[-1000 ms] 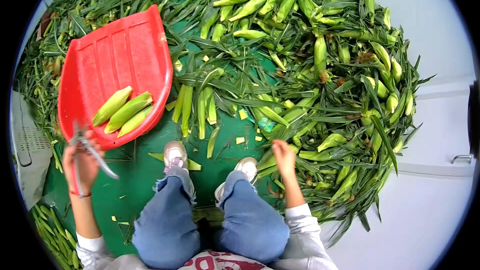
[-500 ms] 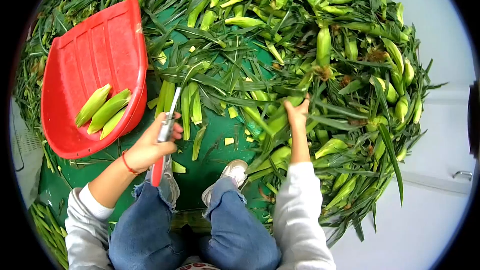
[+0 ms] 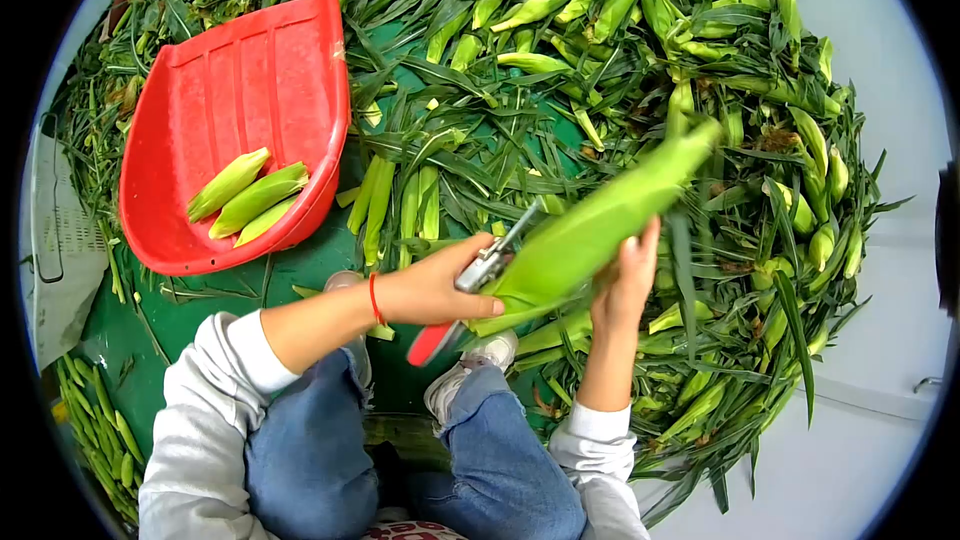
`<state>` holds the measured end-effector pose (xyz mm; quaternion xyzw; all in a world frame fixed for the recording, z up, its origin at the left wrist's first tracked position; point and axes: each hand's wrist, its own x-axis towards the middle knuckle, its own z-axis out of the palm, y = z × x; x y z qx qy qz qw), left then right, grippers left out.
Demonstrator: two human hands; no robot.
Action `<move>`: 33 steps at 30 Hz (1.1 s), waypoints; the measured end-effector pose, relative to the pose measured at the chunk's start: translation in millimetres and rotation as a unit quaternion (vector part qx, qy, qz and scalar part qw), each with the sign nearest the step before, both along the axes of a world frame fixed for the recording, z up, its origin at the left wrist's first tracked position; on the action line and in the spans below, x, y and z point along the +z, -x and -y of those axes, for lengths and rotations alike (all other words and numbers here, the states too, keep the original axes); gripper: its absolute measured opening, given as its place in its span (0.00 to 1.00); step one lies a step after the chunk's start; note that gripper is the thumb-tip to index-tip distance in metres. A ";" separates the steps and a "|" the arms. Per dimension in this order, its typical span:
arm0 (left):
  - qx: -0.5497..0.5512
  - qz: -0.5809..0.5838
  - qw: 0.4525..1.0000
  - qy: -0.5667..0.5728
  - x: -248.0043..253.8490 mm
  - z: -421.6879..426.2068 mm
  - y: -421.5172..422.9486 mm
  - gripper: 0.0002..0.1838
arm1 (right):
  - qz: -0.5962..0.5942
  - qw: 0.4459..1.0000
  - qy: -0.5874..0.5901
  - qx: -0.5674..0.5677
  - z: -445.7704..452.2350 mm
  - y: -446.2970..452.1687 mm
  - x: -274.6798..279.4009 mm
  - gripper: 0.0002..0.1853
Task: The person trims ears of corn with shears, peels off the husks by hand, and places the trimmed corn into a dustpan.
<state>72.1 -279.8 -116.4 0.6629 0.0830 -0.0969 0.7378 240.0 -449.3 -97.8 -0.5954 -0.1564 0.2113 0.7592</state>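
Note:
Between my hands a large green corn ear (image 3: 590,235) in its husk slants up to the right, a little blurred. My left hand (image 3: 445,285), with a red band at the wrist, is closed around metal shears (image 3: 487,262) with a red handle, and its fingertips touch the ear's lower end. My right hand (image 3: 627,280) lies against the ear's lower right side, thumb up and fingers partly hidden. Three trimmed ears (image 3: 258,200) rest in a red scoop-shaped tray (image 3: 240,65) on the left.
Piled husked corn and leaves (image 3: 740,190) curve around the right and the top. Cut leaves and small pieces lie on the green floor (image 3: 410,380). A pale perforated basket (image 3: 70,230) stands at far left, with more green ears (image 3: 100,430) below it. My shoes are beneath my hands.
The corn ear has come up from the pile, held at my right hand. My left hand has moved right with the shears and now meets the ear's lower end.

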 end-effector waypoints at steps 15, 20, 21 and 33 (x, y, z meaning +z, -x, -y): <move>0.346 -0.326 0.812 0.340 -67.5 -8.4 31.8 0.15 | -0.223 0.937 -0.221 -0.156 14.9 -1.3 -65.4 0.31; 0.172 -0.376 0.808 0.419 -48.9 13.4 48.1 0.19 | -0.150 0.953 -0.140 -0.225 12.5 4.8 -68.5 0.31; 0.139 -0.361 0.826 0.410 -44.3 19.5 46.9 0.21 | -0.119 0.958 -0.120 -0.230 8.3 9.7 -69.7 0.31; 0.141 -0.240 0.870 0.407 -42.5 41.3 12.0 0.26 | 0.005 0.979 -0.104 -0.177 -16.2 34.6 -62.3 0.31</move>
